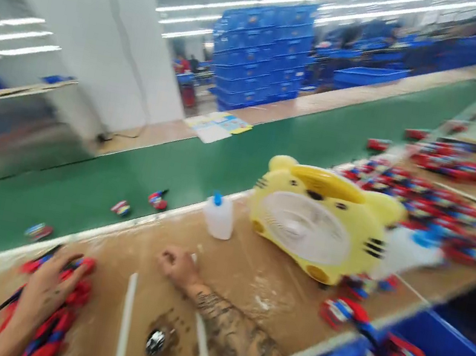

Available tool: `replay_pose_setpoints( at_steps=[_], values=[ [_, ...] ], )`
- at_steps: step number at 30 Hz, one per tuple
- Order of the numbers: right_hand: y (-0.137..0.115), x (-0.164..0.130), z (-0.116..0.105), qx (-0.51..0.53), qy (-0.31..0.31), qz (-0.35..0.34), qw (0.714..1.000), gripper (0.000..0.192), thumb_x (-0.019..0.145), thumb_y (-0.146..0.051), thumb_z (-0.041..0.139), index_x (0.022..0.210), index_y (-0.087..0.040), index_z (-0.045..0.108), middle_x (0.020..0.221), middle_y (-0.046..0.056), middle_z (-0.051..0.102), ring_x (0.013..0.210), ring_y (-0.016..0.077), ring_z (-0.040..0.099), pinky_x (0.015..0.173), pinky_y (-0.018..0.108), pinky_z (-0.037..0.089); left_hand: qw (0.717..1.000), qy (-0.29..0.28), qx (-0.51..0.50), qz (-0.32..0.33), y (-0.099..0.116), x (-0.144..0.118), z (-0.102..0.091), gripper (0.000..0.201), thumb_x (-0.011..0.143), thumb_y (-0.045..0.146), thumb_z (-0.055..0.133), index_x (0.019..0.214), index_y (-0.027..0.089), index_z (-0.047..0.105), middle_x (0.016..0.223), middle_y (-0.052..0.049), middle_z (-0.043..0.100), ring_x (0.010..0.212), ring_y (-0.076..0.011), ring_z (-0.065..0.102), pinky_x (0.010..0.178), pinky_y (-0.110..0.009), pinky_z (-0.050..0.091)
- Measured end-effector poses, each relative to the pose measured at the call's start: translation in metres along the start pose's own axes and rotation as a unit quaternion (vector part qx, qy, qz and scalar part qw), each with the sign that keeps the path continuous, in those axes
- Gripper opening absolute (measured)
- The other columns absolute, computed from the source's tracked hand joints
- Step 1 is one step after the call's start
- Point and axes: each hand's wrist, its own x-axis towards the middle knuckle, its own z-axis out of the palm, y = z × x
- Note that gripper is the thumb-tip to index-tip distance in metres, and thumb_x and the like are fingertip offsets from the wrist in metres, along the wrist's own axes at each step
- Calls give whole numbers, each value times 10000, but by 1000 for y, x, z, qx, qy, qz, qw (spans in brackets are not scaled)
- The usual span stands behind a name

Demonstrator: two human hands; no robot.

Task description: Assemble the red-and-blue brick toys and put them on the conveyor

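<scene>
My left hand [44, 286] reaches over a heap of small red and blue toys [56, 318] on the brown worktop, its thumb and fingers closed around one red and blue toy [77, 265] at the top. Motion blur hides the toy's details. Further right, my right hand [178, 267] rests low over the worktop with its fingers curled in. Whatever it may hold is hidden. Just behind that hand stands a whitish plastic bottle [219, 218] with a blue top. Nearer to me, a small round metallic piece [155, 343] sits in a dark wet stain.
A yellow animal-faced fan [322, 223] stands right of the bottle. Several toys lie on the green conveyor belt [97, 190]. More red toys [427, 199] cover the worktop at right, above a blue bin [457, 345] of toys. Stacked blue crates [262, 53] stand beyond.
</scene>
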Motion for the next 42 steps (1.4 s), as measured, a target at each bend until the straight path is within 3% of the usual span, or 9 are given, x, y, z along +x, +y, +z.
replay_pose_setpoints(
  at_steps=[5, 10, 18, 23, 27, 29, 32, 36, 42],
  values=[
    [50, 19, 32, 6, 8, 24, 1000, 371, 910, -492, 545, 705, -190, 609, 583, -15, 494, 558, 156, 460, 551, 290, 382, 990, -51, 82, -108, -45, -95, -22, 493, 835, 479, 476, 1132, 137, 672, 1144, -158, 670, 1069, -316, 638, 946, -422, 488],
    [66, 15, 32, -17, 79, 45, 996, 368, 821, -522, 580, 627, -209, 580, 528, -32, 372, 500, 145, 322, 499, 293, 251, 982, -66, 37, -173, -46, -153, -2, 585, 872, 563, 457, 1269, 159, 603, 1219, -147, 590, 1100, -295, 616, 968, -413, 481],
    [67, 39, 31, -45, 88, 61, 993, 353, 829, -505, 575, 670, -190, 593, 591, -7, 466, 555, 155, 404, 527, 283, 331, 989, -3, 72, -127, -43, -160, 26, 470, 884, 527, 494, 1178, 208, 675, 1148, -128, 573, 1018, -303, 600, 921, -434, 496],
    [73, 115, 45, -146, 56, 48, 987, 336, 864, -423, 487, 1010, -160, 637, 695, 4, 565, 596, 166, 499, 579, 274, 415, 991, 74, 93, -64, -48, -168, 36, 447, 909, 513, 494, 1125, 170, 683, 1160, -153, 578, 1043, -323, 563, 906, -463, 496],
    [80, 191, 77, -210, 33, 38, 976, 502, 771, -307, 601, 1256, -182, 565, 1073, 75, 631, 781, 184, 587, 802, 322, 471, 992, 113, 64, -11, -49, -174, 43, 336, 929, 454, 527, 980, 173, 703, 1102, -146, 589, 1040, -302, 565, 918, -467, 495],
    [82, 222, 95, -244, 27, 32, 969, 613, 714, -288, 675, 1304, -189, 543, 1229, 120, 580, 992, 241, 580, 941, 366, 429, 991, 124, 49, 6, -50, -178, 44, 294, 939, 423, 528, 955, 193, 712, 1090, -138, 590, 1034, -291, 569, 895, -454, 513],
    [82, 247, 115, -268, 6, 30, 963, 571, 641, -242, 744, 1194, -176, 618, 1187, 145, 606, 1164, 321, 511, 1021, 430, 374, 989, 139, 47, 10, -53, -186, 45, 268, 932, 427, 546, 1001, 240, 725, 1127, -131, 591, 1029, -282, 581, 846, -423, 545],
    [78, 234, 122, -242, -28, 3, 970, 400, 710, -208, 685, 1105, -163, 640, 1102, 123, 653, 1096, 291, 569, 1022, 455, 389, 986, 160, 48, -13, -58, -204, 45, 296, 918, 430, 560, 1089, 231, 699, 1060, -115, 613, 860, -218, 643, 734, -334, 578],
    [62, 137, 85, -27, -95, -58, 993, 670, 774, -300, 732, 1373, -227, 441, 1192, 88, 622, 1010, 204, 631, 930, 370, 489, 994, 91, 25, -46, -49, -217, 47, 244, 905, 382, 563, 1077, 254, 681, 1023, -72, 648, 762, -189, 702, 640, -275, 574]
  ],
)
